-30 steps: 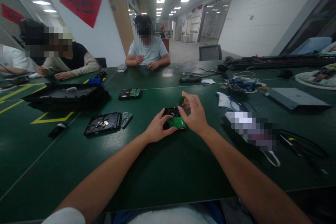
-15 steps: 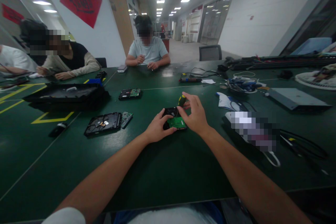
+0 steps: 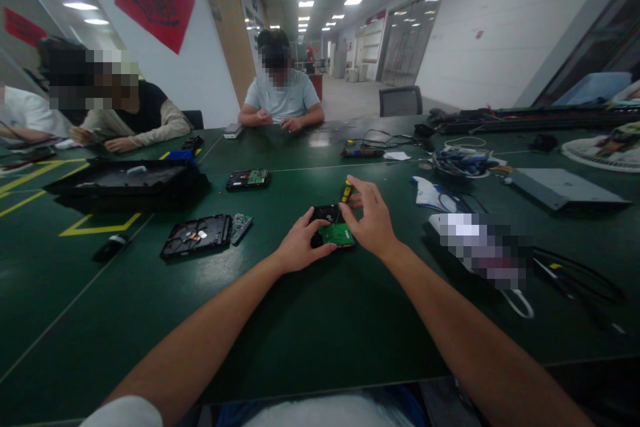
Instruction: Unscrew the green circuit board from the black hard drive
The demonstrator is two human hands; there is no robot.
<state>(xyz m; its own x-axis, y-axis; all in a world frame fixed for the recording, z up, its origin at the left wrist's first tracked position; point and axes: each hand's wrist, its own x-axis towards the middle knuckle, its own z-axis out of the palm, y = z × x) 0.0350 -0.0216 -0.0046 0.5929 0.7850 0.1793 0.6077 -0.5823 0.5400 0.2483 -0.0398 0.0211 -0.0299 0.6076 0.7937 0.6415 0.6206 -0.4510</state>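
Note:
A hard drive (image 3: 327, 215) lies on the green table with its green circuit board (image 3: 338, 235) facing up. My left hand (image 3: 305, 243) grips the drive's left side, thumb along the near edge and fingers over the far part. In my right hand (image 3: 371, 217) a yellow and black screwdriver (image 3: 346, 191) stands upright, its handle between thumb and fingers. The screwdriver's lower end is over the drive's far right corner; its tip is too small to make out.
Left lie an opened drive casing (image 3: 196, 236), a loose circuit board (image 3: 241, 228), another hard drive (image 3: 248, 179) and a black tray (image 3: 125, 177). To the right are a pixelated white-edged object (image 3: 480, 250), a cable bundle (image 3: 463, 161) and a grey metal box (image 3: 567, 188). People sit across the table.
The screwdriver's handle has turned slightly between my right fingers. My left hand and the hard drive stay in place. The person opposite has lowered one hand a little.

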